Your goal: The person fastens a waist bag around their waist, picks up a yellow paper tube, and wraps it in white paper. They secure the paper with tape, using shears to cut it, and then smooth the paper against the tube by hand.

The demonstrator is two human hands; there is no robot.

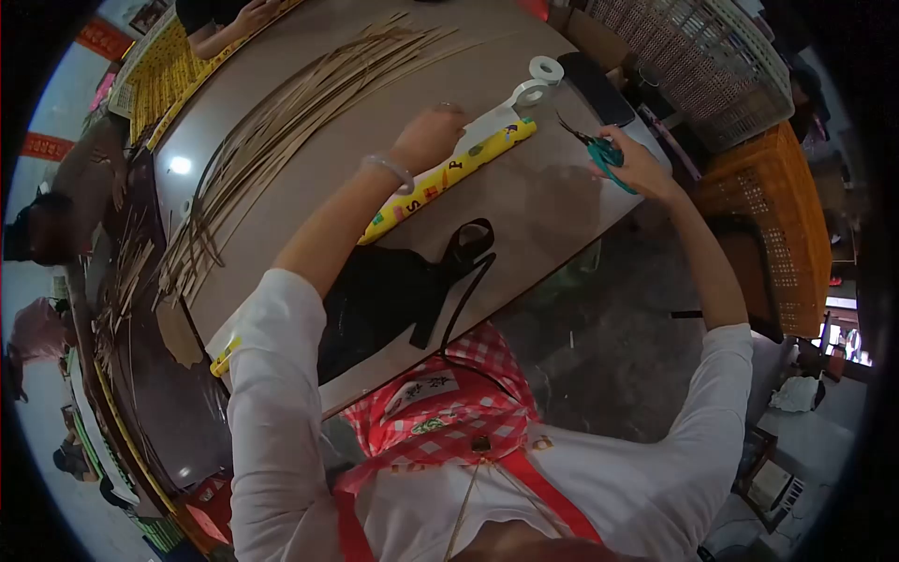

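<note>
My right hand, at the table's right edge, grips a pair of scissors by teal handles; the dark blades are parted and point up and left. My left hand, with a pale bangle at the wrist, is curled over the table at the near end of a white strip. What its fingers hold is hidden. Just below lies a long yellow printed roll. Two white tape rolls sit beyond the strip. Nearer my body, a black cloth item with a strap lies on the table.
Long thin brown strips spread across the table's left side. A dark case lies at the far right corner. Woven baskets and an orange basket stand to the right. Another person's arm is at the far left.
</note>
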